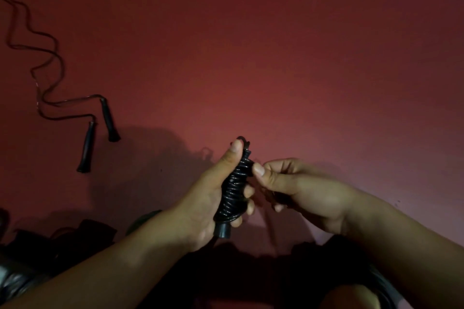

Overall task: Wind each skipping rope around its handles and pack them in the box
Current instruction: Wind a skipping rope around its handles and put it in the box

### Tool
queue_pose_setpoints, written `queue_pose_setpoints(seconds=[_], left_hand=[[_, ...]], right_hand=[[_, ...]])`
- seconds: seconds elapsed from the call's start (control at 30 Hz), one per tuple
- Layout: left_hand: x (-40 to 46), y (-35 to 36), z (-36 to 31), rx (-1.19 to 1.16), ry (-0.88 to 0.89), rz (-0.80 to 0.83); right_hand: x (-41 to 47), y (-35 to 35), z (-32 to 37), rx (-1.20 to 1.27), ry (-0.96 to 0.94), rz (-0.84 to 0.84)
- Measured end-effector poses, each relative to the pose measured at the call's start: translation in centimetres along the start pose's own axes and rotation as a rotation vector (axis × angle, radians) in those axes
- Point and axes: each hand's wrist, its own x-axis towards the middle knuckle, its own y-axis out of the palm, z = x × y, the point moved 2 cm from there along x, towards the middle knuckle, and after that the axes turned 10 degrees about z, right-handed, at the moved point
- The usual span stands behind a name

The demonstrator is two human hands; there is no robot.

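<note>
My left hand (213,198) grips a black skipping rope bundle (234,188), the cord coiled tightly around its handles, held upright above the red floor. Its thumb lies along the top of the coils. Just to the right, my right hand (296,188) pinches the cord's end against the upper coils. A second skipping rope (47,57) lies unwound on the floor at the far left, with its two black handles (99,133) side by side. No box can be made out.
The red floor (276,57) fills most of the view. Dark, unclear objects (62,238) sit along the bottom left edge, and more dark shapes lie under my forearms at the bottom.
</note>
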Motion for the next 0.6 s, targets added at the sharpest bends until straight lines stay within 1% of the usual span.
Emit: queue_pose_setpoints(seconds=[0.1,0.17,0.3,0.5,0.6], left_hand=[[0.0,0.0,0.3,-0.059,-0.034,0.042],[-0.2,-0.2,0.5,-0.078,-0.042,0.038],[-0.6,-0.8,0.8,-0.086,-0.042,0.039],[-0.6,-0.8,0.4,-0.133,-0.051,0.083],[-0.5,-0.9,0.3,-0.148,-0.060,0.049]], right_hand=[[-0.3,-0.8,0.1,0.092,0.047,0.071],[-0.5,-1.2,0.2,0.109,0.080,0.078],[-0.9,-2.2,0.3,0.069,0.111,-0.023],[-0.9,-2.2,0.6,0.254,0.093,-0.114],[-0.8,-2.3,1.0,0.348,0.112,-0.144]])
